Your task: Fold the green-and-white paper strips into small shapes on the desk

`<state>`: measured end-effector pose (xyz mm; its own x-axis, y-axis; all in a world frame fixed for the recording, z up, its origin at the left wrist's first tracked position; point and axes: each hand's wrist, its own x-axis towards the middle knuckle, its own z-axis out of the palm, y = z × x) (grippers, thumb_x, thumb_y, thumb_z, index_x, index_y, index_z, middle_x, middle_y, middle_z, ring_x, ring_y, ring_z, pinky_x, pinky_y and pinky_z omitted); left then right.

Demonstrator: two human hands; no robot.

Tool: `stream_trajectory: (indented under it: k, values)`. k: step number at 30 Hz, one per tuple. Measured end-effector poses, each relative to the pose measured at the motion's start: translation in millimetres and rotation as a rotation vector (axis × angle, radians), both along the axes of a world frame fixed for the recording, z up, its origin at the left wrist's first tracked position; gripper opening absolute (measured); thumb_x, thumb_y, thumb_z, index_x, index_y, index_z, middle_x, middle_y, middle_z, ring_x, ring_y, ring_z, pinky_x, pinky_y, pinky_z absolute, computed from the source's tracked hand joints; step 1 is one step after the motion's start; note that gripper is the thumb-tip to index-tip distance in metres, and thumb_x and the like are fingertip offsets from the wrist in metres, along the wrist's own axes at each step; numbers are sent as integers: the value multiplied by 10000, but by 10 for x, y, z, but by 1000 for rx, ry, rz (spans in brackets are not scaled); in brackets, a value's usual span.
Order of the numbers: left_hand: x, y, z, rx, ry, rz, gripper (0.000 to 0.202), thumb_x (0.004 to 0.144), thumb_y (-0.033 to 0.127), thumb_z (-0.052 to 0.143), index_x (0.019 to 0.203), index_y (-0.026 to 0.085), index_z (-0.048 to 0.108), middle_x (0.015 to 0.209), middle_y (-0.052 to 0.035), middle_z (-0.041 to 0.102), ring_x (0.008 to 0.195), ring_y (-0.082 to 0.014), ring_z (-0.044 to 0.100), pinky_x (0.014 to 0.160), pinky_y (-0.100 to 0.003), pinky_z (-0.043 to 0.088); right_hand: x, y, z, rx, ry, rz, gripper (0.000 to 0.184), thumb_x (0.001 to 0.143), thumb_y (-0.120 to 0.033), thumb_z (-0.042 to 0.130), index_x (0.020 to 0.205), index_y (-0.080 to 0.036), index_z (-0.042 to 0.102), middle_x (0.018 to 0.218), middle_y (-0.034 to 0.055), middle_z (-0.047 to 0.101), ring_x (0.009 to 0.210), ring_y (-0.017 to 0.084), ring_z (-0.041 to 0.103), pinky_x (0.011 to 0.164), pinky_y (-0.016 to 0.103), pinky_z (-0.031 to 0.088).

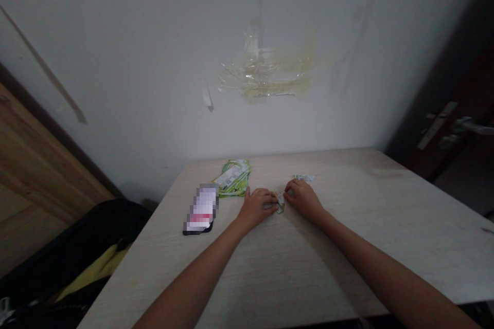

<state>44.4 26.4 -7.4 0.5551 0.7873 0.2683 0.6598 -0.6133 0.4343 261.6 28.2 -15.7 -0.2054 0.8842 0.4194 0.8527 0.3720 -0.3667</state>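
Both my hands rest on the pale wooden table point(347, 247), meeting near its far middle. My left hand point(258, 206) and my right hand point(303, 197) have curled fingers that pinch a small crumpled wrapper point(280, 202) between them. The wrapper is whitish with some green and sits low on the table top. A small torn green-and-white scrap point(304, 178) lies just beyond my right hand.
A green and white packet point(233, 178) lies flat near the wall, left of my hands. A phone point(201, 211) lies beside it toward the left edge. A black bag point(69, 262) sits on the floor at left. A dark door with a handle point(459, 126) stands at right.
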Motion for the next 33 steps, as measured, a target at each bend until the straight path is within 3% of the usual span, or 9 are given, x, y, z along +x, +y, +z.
stream_trajectory:
  k: [4, 15, 33]
  values:
    - [-1, -27, 36, 10, 41, -3, 210, 859, 393, 632, 1050, 339, 701, 1211, -2, 644, 1198, -217, 499, 1150, -561, 69, -24, 23, 23, -7, -38, -37, 90, 841, -241, 596, 882, -189, 657, 969, 79, 633, 964, 213, 574, 889, 328, 439]
    - [0, -85, 69, 44, 62, 45, 206, 852, 420, 648, 1044, 370, 701, 1212, 31, 654, 1232, -222, 462, 1141, -573, -107, -1, -7, 31, -40, -69, -6, 166, 807, -257, 630, 969, -240, 663, 1079, 62, 609, 1041, 225, 540, 887, 359, 421]
    - [4, -113, 60, 2, 28, 78, 199, 858, 432, 637, 1044, 381, 687, 1219, 33, 649, 1233, -251, 450, 1082, -673, -143, 57, -150, -4, -61, -90, 110, 497, 769, -423, 676, 1236, -268, 606, 1320, 106, 530, 1222, 278, 484, 1012, 464, 403]
